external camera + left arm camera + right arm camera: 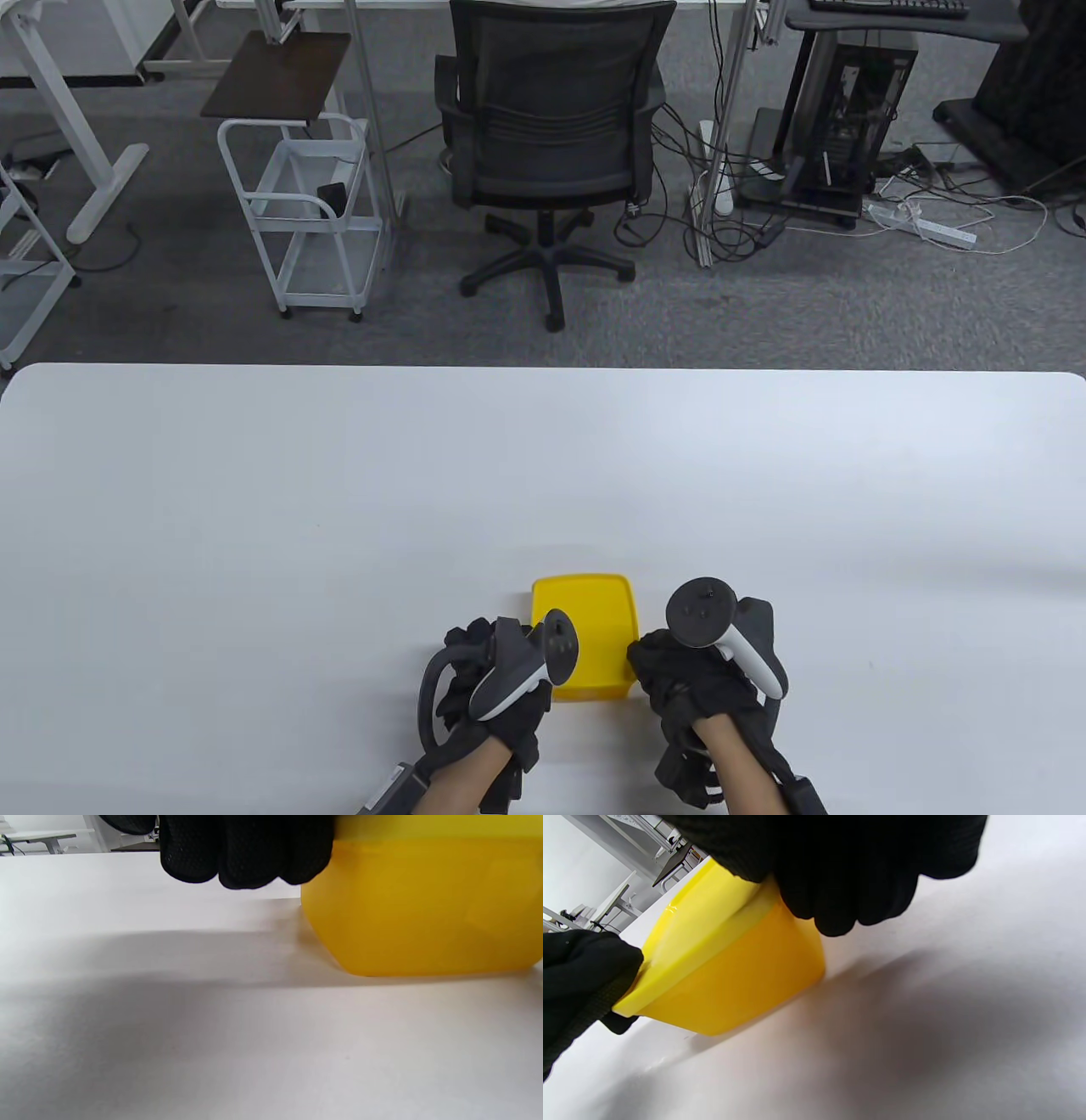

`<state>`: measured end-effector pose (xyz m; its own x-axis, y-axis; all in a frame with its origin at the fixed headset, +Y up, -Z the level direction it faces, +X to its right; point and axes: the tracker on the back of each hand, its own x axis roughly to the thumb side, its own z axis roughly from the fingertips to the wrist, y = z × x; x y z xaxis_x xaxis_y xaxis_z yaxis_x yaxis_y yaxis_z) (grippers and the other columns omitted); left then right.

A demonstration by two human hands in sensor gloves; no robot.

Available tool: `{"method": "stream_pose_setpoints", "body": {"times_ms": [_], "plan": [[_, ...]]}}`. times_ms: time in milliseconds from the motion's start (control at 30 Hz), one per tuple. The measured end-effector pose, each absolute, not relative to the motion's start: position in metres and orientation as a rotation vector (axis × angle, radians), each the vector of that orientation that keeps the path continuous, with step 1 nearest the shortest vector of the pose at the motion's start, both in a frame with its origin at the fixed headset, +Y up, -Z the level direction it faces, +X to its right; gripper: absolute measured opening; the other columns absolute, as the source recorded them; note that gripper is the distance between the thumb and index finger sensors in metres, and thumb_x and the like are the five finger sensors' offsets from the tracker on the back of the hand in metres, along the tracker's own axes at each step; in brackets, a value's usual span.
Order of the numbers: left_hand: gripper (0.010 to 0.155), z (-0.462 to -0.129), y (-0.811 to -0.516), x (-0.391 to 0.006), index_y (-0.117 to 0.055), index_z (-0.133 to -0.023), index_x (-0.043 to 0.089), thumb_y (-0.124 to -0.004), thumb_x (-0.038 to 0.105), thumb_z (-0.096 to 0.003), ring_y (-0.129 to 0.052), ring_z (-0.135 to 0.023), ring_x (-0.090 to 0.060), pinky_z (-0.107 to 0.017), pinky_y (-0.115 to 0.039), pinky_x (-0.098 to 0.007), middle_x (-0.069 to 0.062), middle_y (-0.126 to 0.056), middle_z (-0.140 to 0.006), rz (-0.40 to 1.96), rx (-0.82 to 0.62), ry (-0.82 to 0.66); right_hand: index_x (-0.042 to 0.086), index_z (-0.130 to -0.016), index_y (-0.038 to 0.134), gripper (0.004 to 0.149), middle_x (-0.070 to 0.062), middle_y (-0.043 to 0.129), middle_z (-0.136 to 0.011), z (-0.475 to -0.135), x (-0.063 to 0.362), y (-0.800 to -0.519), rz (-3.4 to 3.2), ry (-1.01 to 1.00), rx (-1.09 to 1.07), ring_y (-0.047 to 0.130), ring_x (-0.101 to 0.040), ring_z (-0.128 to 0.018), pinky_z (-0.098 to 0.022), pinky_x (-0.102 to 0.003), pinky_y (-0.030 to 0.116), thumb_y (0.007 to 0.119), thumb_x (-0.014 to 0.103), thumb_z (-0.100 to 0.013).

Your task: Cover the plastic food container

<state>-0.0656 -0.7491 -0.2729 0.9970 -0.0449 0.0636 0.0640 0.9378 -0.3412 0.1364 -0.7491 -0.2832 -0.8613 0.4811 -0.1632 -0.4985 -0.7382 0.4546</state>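
A yellow plastic food container stands near the table's front edge with its yellow lid lying on top. My left hand is at its left side and my right hand at its right side. In the right wrist view my right hand presses its fingers over the lid's edge above the container wall, and my left hand touches the lid's other end. In the left wrist view my left hand hangs against the lid and the container.
The white table stretches wide to the left, right and far side of the container. Beyond its far edge stand an office chair and a white cart on the floor.
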Motion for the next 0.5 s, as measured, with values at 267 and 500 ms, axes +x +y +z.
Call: {"method": "stream_pose_setpoints", "body": {"times_ms": [267,500], "plan": [[0.047,-0.270,-0.755,-0.058,-0.065,-0.090,0.008,-0.041,0.039,-0.0634,-0.063,-0.098,-0.041,-0.080,-0.040,-0.070,-0.012,-0.077,-0.087,-0.156,-0.326,-0.054,0.001,-0.092,0.079,0.041,-0.020,0.088,-0.088,-0.285,0.134,-0.751,2.581,0.755,0.026,0.087,-0.043,-0.074,-0.061,-0.050,0.075,0.067,0.033,-0.068],[0.057,-0.270,-0.752,-0.079,-0.055,-0.107,0.012,-0.043,0.045,-0.0623,-0.048,-0.111,-0.046,-0.082,-0.029,-0.072,-0.017,-0.063,-0.112,-0.026,-0.286,-0.091,0.003,-0.096,0.077,0.049,-0.023,0.084,-0.094,-0.279,0.128,-0.747,2.759,0.611,0.024,0.082,-0.047,-0.081,-0.066,-0.054,0.072,0.065,0.041,-0.068]]}}
